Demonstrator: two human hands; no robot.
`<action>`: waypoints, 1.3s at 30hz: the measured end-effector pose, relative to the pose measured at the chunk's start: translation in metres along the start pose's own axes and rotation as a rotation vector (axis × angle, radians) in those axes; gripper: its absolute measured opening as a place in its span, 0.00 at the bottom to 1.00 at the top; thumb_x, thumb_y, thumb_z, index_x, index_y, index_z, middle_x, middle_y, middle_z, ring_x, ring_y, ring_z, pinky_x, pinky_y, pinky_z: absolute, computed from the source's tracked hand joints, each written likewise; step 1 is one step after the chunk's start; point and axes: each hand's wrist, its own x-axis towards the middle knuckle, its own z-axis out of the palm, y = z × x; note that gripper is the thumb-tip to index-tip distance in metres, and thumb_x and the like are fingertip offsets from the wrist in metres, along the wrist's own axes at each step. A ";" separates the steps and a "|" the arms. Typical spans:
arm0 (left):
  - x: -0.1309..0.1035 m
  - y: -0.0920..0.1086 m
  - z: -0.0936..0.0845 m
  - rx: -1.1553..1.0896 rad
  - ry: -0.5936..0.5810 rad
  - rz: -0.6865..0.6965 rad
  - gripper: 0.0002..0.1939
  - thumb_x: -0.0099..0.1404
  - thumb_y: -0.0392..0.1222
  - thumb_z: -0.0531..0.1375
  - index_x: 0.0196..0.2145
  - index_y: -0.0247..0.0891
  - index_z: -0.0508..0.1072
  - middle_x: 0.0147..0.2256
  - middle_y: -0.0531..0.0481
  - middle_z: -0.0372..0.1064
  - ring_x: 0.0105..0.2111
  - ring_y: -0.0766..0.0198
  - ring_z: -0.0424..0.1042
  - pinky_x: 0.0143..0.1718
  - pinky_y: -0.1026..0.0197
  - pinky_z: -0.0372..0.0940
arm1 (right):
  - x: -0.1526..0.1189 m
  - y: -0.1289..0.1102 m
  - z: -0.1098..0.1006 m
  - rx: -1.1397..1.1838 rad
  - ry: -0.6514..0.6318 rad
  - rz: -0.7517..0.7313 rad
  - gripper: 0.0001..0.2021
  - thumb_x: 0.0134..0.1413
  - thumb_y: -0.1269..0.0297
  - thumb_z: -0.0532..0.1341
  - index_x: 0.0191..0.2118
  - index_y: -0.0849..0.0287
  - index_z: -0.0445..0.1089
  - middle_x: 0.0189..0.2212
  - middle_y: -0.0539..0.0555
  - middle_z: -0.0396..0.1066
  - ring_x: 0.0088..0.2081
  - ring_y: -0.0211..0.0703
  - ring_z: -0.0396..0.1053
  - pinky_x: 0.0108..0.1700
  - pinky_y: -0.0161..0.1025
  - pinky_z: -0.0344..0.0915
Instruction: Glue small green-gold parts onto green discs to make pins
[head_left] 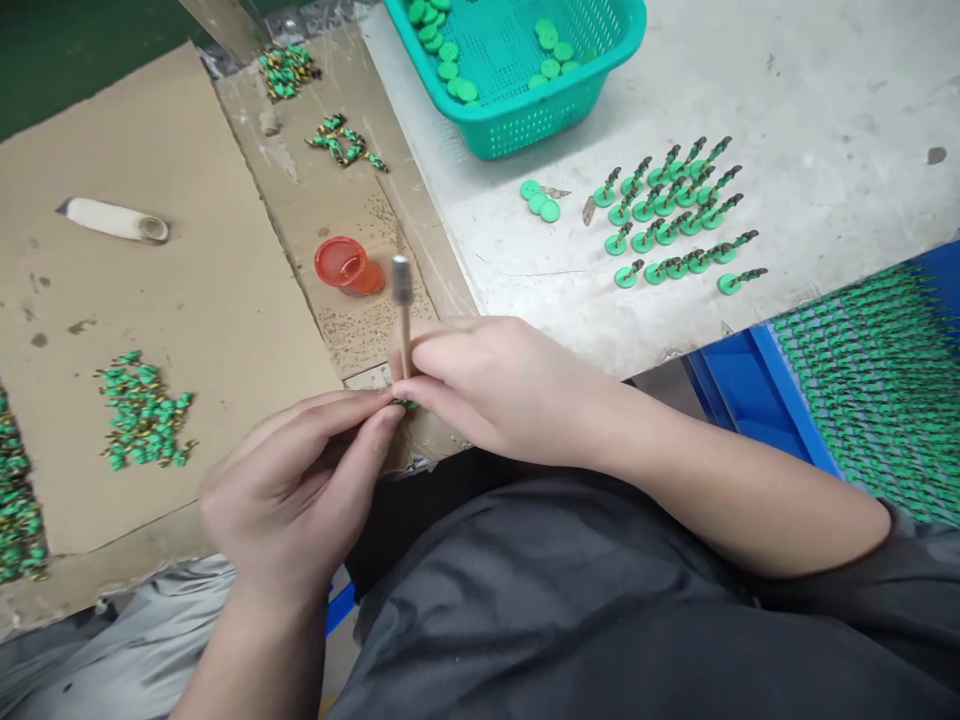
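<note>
1. Starting at the far left: loose green pieces [16, 510] lie heaped at the edge of the cardboard sheet [187, 300], and a second green pile [144, 412] sits just to their right.
2. Up top on the cardboard lies a pale tube [112, 219], well apart from the hands.
3. Now the left hand [300, 490]: fingers pinched together, thumb and forefinger meeting at the tips on a tiny green part [407, 403], barely visible between the two hands.
4. Just above that pinch, a wooden-handled tool [403, 315] stands upright with its grey tip blurred.
5. Behind it, an orange cup [347, 266] rests on its side on the board.
6. Over to the right hand [502, 390]: closed around the tool's lower shaft, fingertips touching the left hand's.
7. Further right, on the white table [825, 120], green figures on round bases [675, 215] stand in rows; three loose discs [540, 200] lie beside them.
8. Above, a teal basket [600, 80] holds more discs.
9. Far right, a blue tray [742, 390] is packed with finished green pieces.
</note>
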 end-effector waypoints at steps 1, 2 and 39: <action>-0.001 0.000 0.000 -0.001 0.001 -0.007 0.11 0.75 0.34 0.78 0.50 0.49 0.93 0.45 0.56 0.92 0.41 0.67 0.89 0.50 0.67 0.80 | 0.003 0.000 0.001 -0.013 -0.016 0.001 0.12 0.92 0.66 0.58 0.50 0.55 0.77 0.47 0.54 0.85 0.52 0.50 0.84 0.57 0.44 0.76; -0.001 0.000 0.000 -0.002 0.000 -0.013 0.11 0.75 0.34 0.78 0.50 0.49 0.93 0.45 0.56 0.92 0.42 0.68 0.89 0.51 0.68 0.79 | 0.004 0.000 0.001 -0.028 -0.026 0.004 0.12 0.92 0.66 0.58 0.49 0.55 0.77 0.46 0.54 0.85 0.51 0.51 0.84 0.56 0.45 0.76; -0.006 0.001 -0.006 -0.018 -0.023 -0.041 0.13 0.76 0.35 0.78 0.52 0.52 0.93 0.46 0.61 0.92 0.44 0.73 0.89 0.53 0.72 0.79 | -0.003 -0.005 0.008 -0.081 -0.022 -0.014 0.11 0.92 0.71 0.56 0.51 0.56 0.74 0.49 0.53 0.83 0.56 0.47 0.84 0.61 0.42 0.75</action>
